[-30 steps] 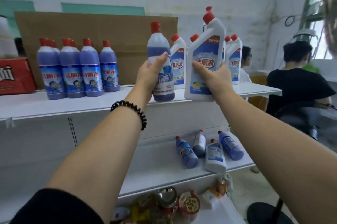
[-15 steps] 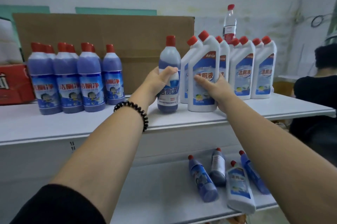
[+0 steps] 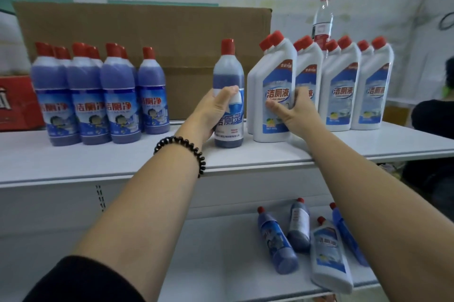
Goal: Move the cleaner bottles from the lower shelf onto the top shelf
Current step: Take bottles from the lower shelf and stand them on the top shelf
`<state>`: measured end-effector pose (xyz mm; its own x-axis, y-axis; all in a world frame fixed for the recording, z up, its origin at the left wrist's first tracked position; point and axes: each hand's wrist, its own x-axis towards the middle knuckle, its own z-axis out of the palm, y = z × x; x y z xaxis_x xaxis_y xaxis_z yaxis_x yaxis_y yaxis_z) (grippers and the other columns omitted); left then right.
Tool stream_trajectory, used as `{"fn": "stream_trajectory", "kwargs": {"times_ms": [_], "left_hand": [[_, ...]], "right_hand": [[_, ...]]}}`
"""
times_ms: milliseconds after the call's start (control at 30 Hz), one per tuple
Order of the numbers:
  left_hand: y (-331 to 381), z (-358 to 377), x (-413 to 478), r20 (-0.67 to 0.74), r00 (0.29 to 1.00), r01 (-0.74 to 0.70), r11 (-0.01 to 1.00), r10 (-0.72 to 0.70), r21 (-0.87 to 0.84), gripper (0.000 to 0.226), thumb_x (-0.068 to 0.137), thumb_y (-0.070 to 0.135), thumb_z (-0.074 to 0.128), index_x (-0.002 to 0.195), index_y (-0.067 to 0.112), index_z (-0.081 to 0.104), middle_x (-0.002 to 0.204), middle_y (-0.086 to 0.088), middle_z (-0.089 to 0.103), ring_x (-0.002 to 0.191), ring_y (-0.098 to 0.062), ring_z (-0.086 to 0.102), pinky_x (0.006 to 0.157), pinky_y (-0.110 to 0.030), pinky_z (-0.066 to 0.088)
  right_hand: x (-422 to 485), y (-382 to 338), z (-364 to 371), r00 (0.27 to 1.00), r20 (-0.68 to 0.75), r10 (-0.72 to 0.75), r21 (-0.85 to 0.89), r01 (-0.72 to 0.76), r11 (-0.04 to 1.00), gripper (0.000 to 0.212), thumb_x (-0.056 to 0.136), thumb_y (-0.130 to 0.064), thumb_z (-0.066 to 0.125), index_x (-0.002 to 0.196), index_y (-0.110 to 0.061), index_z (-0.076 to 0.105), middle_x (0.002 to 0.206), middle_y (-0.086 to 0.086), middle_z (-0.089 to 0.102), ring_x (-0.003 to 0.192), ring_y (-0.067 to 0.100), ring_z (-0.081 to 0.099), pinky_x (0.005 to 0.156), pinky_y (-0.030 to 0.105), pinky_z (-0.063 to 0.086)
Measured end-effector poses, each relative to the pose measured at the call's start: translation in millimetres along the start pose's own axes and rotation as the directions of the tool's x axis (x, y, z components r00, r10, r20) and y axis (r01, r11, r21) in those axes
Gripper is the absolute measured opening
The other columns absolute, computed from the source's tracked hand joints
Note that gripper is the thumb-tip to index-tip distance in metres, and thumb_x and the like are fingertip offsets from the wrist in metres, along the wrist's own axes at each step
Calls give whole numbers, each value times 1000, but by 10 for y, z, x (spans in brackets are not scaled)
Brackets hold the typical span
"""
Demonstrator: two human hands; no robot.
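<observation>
My left hand (image 3: 213, 114) is closed round the blue round bottle (image 3: 228, 75). The thumb lies across the front of the label and the other fingers go behind. This bottle stands upright on the top shelf (image 3: 98, 161). It is smooth plastic, cloudy near the red cap and dark blue lower down.

My right hand (image 3: 294, 117) grips the white flat bottle (image 3: 274, 73) from its right side, with the thumb on the label and the fingers wrapped behind. It also stands on the top shelf, just beside the blue one, and its neck bends to the left.

On the lower shelf (image 3: 221, 257), four lying bottles (image 3: 276, 240) rest on their sides, close together. Three are blue and one is white.

A row of purple bottles (image 3: 98, 95) stands on the left of the top shelf and more white bottles (image 3: 344, 90) on the right. Behind them is a brown cardboard sheet (image 3: 147, 31). A black bead bracelet (image 3: 183, 151) is on my left wrist.
</observation>
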<state>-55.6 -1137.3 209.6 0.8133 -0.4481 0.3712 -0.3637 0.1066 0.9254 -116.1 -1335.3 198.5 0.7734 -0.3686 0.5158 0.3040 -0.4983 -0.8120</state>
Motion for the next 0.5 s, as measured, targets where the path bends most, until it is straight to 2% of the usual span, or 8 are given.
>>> {"fn": "stream_trajectory", "kwargs": {"times_ms": [67, 133, 300, 433, 500], "left_hand": [[-15, 7, -27, -10, 1000, 10, 1000, -10, -11, 38, 84, 49, 64, 110, 21, 63, 94, -2, 75, 98, -24, 71, 97, -47, 53], [-9, 6, -52, -22, 1000, 21, 1000, -21, -20, 30, 91, 46, 62, 110, 23, 62, 96, -2, 75, 101, -24, 70, 100, -48, 52], [22, 18, -98, -20, 999, 31, 999, -32, -29, 22, 94, 44, 59, 106, 25, 62, 91, 1, 75, 98, -22, 70, 99, -46, 52], [22, -1, -115, -14, 999, 35, 999, -35, -27, 24, 94, 46, 60, 108, 26, 61, 97, -1, 74, 102, -23, 69, 101, -47, 52], [32, -2, -135, -15, 999, 32, 999, -32, -26, 22, 94, 45, 59, 106, 27, 61, 94, 1, 74, 100, -22, 70, 100, -46, 52]], "right_hand": [[-19, -2, -8, 1000, 4, -3, -18, 3, 1000, 51, 86, -38, 72, 123, -17, 45, 120, -3, 60, 108, 15, 61, 95, 40, 53], [-23, -6, 2, 1000, -7, -2, -41, 2, 999, 49, 86, -39, 72, 122, -19, 44, 122, -2, 61, 112, 19, 61, 97, 43, 54], [-62, -8, 36, 999, -43, -17, -87, 13, 996, 45, 89, -41, 71, 119, -22, 43, 126, 0, 60, 117, 22, 61, 99, 45, 54], [-57, -4, 52, 998, -21, 53, -126, -55, 991, 52, 90, -46, 67, 127, -21, 41, 131, 1, 57, 121, 24, 59, 101, 47, 52], [-78, -12, 55, 995, 12, 96, -164, -93, 982, 53, 92, -48, 62, 130, -19, 39, 131, 1, 55, 122, 24, 57, 101, 45, 50]]}}
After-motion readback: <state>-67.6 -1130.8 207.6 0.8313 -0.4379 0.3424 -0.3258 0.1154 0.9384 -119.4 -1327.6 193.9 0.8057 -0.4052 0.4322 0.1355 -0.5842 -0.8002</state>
